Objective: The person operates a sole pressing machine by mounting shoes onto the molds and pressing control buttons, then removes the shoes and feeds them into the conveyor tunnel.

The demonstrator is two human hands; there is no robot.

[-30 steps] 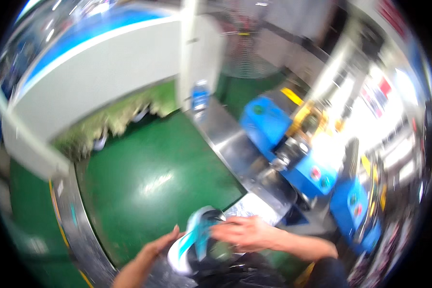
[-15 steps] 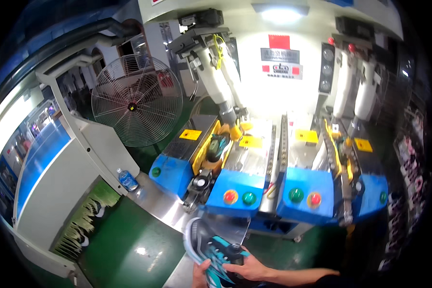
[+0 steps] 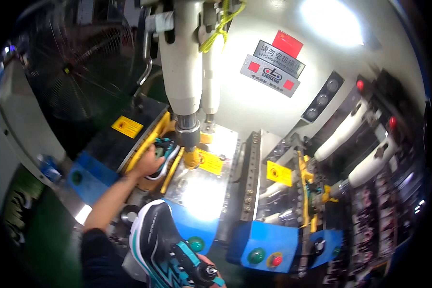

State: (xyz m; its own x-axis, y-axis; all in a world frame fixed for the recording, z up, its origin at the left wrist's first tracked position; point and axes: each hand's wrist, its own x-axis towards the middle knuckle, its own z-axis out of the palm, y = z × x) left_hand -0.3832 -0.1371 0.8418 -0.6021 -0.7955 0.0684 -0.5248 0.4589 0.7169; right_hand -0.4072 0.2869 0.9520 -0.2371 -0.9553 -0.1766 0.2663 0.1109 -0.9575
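Note:
My left hand (image 3: 150,162) reaches into the left bay of the pressing machine. It is closed on a black, teal and white sneaker (image 3: 169,161) there, whose white sole edge shows between the yellow side plates (image 3: 147,146). Close in front of me, a second sneaker (image 3: 154,235) of the same colours is held toe up, with a dark fitting in its ankle opening. My right hand (image 3: 207,263) grips this one from its right side, mostly hidden behind it. Just right of the bay hangs a white press arm (image 3: 183,72) with a yellow pad (image 3: 192,158).
Blue control housings (image 3: 269,240) with green and red buttons line the machine's front. A second bay (image 3: 309,192) with white press arms is on the right. A large fan (image 3: 67,69) stands at the left, a bottle (image 3: 49,168) below it. Racks of shoes (image 3: 369,225) are at the right.
My left hand has left the near sneaker and taken hold of the one in the left bay. The near sneaker stays in my right hand. The view has moved closer to the machine and tilted.

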